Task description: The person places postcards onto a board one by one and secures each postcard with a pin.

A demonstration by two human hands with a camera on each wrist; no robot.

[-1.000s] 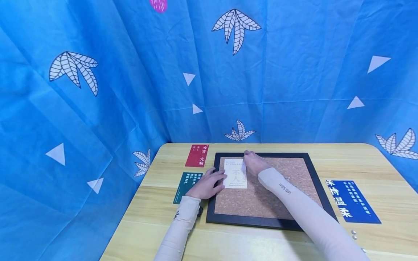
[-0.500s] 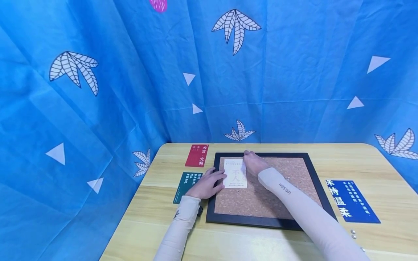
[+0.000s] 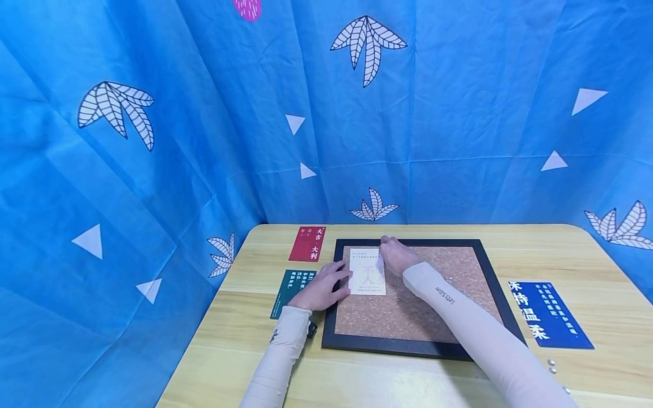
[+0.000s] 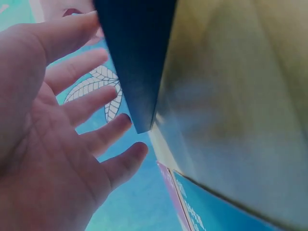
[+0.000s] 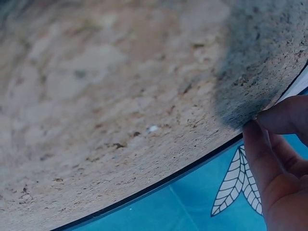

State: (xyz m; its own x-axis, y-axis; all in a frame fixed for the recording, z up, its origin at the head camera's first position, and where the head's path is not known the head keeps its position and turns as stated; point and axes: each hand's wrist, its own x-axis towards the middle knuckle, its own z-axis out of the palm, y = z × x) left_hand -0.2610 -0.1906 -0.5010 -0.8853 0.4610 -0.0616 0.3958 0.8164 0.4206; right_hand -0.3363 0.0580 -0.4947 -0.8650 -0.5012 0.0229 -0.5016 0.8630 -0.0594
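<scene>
A white printed card lies on the left part of a black-framed cork board. My left hand rests over the frame's left edge, fingertips at the card's left edge; its fingers are spread and loosely bent in the left wrist view. At the card's top right corner is my right hand, thumb and finger pinched together. Between these fingertips in the right wrist view a tiny light piece barely shows; what it is, I cannot tell.
A red card and a green card lie left of the board, the green one beside my left hand. To the right lie a blue card and several small silver tacks. A blue curtain hangs behind the table.
My left fingers and the white card have shifted very slightly left. The right hand stays pinched at the card's top right corner.
</scene>
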